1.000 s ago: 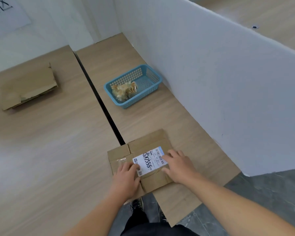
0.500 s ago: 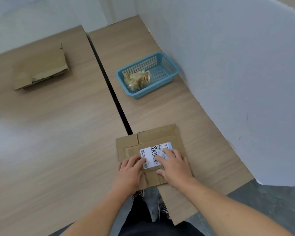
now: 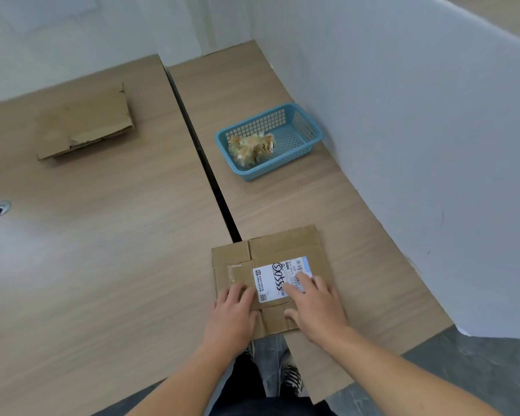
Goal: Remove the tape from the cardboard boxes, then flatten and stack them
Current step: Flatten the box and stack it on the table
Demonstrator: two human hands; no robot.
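A flattened cardboard box (image 3: 285, 247) with a white shipping label (image 3: 275, 279) lies at the near edge of the two tables, across the gap between them. My left hand (image 3: 233, 316) presses flat on its near left part, fingers straight. My right hand (image 3: 315, 306) rests on the label and the box's right part, fingers spread and straight. A strip of clear tape (image 3: 233, 270) shows on the box's left flap. A stack of flattened cardboard (image 3: 84, 124) lies on the far left of the left table.
A blue plastic basket (image 3: 308, 132) holding crumpled tape (image 3: 251, 147) stands on the right table near a white partition (image 3: 417, 145). A dark gap (image 3: 204, 163) runs between the tables. A cable hole (image 3: 0, 209) sits at the left. Below the table edge are my legs and shoes.
The view has tilted and shifted. Both hands stay pressed on the flattened box; my right hand has slid a little over the label.
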